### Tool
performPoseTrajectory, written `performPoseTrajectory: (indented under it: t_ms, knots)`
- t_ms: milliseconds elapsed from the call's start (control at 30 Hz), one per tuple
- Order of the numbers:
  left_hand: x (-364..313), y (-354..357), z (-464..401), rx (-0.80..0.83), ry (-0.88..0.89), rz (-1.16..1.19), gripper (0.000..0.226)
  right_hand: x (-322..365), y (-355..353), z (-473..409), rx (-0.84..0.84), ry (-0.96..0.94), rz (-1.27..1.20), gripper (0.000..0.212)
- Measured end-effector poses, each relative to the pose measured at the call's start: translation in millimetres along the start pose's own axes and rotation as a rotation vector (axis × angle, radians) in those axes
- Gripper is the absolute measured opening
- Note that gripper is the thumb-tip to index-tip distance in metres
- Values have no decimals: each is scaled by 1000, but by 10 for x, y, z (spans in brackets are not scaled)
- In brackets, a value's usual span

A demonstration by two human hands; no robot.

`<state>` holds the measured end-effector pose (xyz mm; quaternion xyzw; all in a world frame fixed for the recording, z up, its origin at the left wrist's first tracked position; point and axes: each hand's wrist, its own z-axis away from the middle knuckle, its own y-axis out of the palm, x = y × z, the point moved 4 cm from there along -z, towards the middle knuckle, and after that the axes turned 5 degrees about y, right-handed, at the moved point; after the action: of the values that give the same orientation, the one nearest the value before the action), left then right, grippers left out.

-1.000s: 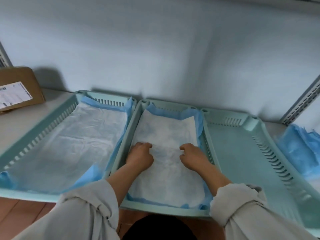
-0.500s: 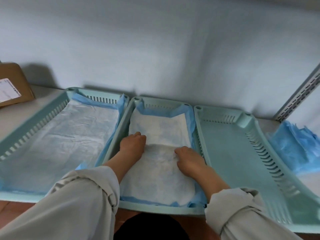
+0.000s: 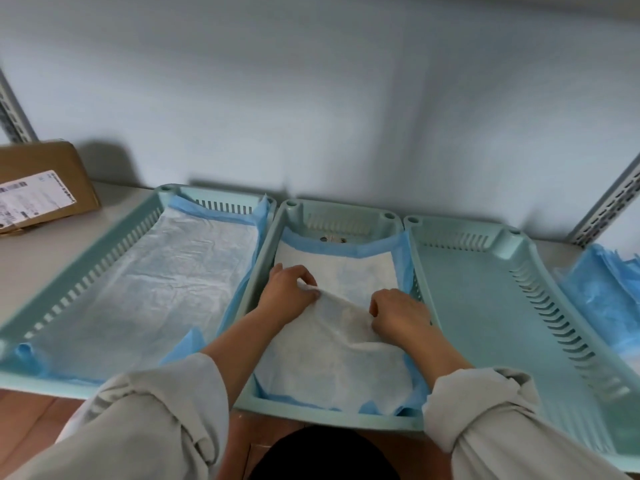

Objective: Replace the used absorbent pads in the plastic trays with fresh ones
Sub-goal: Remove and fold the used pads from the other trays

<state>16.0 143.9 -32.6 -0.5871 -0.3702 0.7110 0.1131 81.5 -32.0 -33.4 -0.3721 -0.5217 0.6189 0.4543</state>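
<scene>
Both hands pinching pad (image 3: 332, 344) in middle tray (image 3: 346, 220): left hand (image 3: 289, 294) and right hand (image 3: 398, 315) bunch it mid-length, far end apparently pulled off the back wall. Left tray (image 3: 86, 251) lined, right tray (image 3: 485, 306) bare. Blue pads (image 3: 602, 289) stacked far right.

A white, blue-edged absorbent pad (image 3: 332, 355) lies bunched and rumpled inside the middle teal tray (image 3: 332, 415).
</scene>
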Motion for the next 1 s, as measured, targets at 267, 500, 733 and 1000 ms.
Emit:
performPoseTrajectory:
  t_ms: [267, 500, 733, 1000]
  knots:
    - [128, -143, -42, -75, -384, 601, 62, -71, -551, 198, -400, 35, -212, 15]
    - [269, -108, 72, 273, -550, 341, 58, -148, -607, 275, -407, 73, -273, 13]
    - [148, -114, 72, 252, -382, 496, 58, -275, -488, 167, -310, 141, -721, 1]
    - [-139, -434, -81, -190, -113, 973, 42, -370, -356, 195, 148, 523, -1724, 33]
